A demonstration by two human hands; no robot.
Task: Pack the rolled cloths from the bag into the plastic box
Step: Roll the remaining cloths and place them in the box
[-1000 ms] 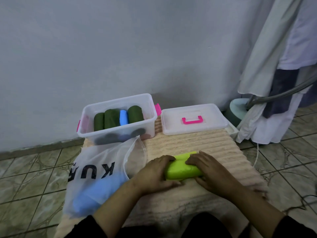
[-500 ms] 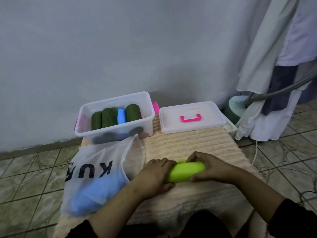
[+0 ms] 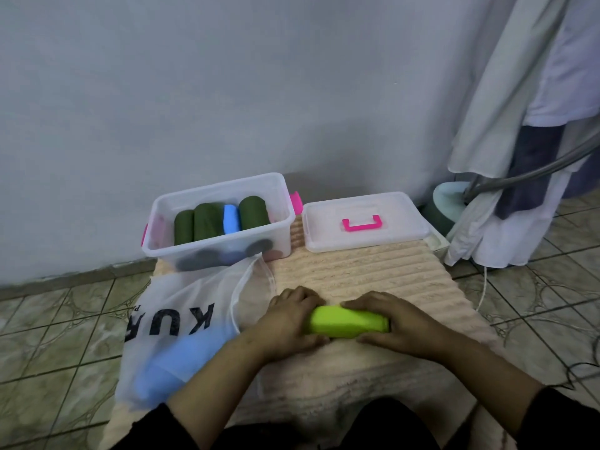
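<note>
A lime-green rolled cloth (image 3: 347,323) lies on the beige ribbed mat (image 3: 373,274) in front of me. My left hand (image 3: 289,323) grips its left end and my right hand (image 3: 399,323) curls over its right end. The clear plastic box (image 3: 181,251) stands at the mat's far left and holds three dark green rolls (image 3: 207,222) and a blue roll (image 3: 231,219), with darker rolls beneath. A translucent white bag (image 3: 185,319) with black letters lies at my left, blue cloth (image 3: 181,362) showing through it.
The box's clear lid (image 3: 367,235) with a pink handle (image 3: 362,223) lies at the mat's far right. Hanging clothes (image 3: 519,125) on a stand with a round base (image 3: 448,199) fill the right side. A wall rises close behind. Tiled floor (image 3: 58,336) surrounds the mat.
Both hands have kept working the lime-green cloth on the mat, which went from a flatter bundle to a tighter, longer roll. The box, lid and bag stayed put.
</note>
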